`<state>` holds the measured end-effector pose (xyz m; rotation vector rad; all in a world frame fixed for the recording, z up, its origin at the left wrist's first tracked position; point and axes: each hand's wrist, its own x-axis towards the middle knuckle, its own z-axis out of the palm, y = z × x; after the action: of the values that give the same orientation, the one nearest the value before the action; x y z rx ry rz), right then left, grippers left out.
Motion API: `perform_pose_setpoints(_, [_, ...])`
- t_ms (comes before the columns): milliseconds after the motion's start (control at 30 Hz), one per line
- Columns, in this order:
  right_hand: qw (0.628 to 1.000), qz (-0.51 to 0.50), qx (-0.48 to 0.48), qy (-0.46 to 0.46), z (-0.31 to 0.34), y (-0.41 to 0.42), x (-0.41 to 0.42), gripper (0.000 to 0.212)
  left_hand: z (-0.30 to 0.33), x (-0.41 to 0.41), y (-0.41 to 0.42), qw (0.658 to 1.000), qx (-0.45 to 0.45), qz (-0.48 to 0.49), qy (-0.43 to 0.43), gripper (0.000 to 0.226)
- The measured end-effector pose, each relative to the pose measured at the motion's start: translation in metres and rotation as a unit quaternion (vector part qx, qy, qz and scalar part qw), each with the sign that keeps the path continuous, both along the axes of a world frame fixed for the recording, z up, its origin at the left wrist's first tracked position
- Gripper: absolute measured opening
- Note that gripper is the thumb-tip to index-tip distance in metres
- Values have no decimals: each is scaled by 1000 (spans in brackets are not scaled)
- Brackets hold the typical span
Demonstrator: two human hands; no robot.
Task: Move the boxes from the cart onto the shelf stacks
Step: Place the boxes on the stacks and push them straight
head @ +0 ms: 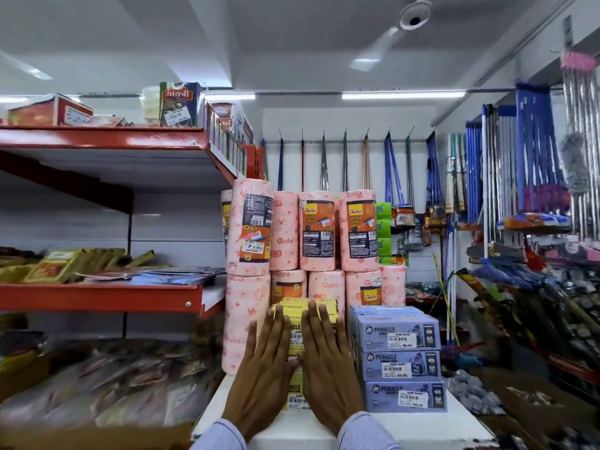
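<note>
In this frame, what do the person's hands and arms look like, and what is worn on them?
Both hands are bare: the left hand and the right hand show no gloves, and no rings, watch or bracelet can be seen. Each wrist comes out of a long sleeve of light blue fabric with a fine pale stripe, the left sleeve and the right sleeve matching, as of one shirt.

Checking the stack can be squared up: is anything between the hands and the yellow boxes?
Nothing visible. The left hand and right hand lie flat against the front of the yellow boxes, fingers spread, between the pink towel rolls and the purple boxes.
</note>
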<state>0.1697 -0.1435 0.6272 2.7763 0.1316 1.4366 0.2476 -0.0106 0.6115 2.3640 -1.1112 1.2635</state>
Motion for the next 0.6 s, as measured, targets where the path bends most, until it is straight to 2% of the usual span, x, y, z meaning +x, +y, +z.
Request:
perform_pose_setpoints(333, [999, 12, 16, -41, 0, -8, -13, 67, -3, -5, 0, 999, -19, -31, -4, 64])
perform_pose_setpoints(600, [996, -49, 32, -67, 1, -95, -77, 59, 14, -66, -83, 994, -16, -107, -32, 66])
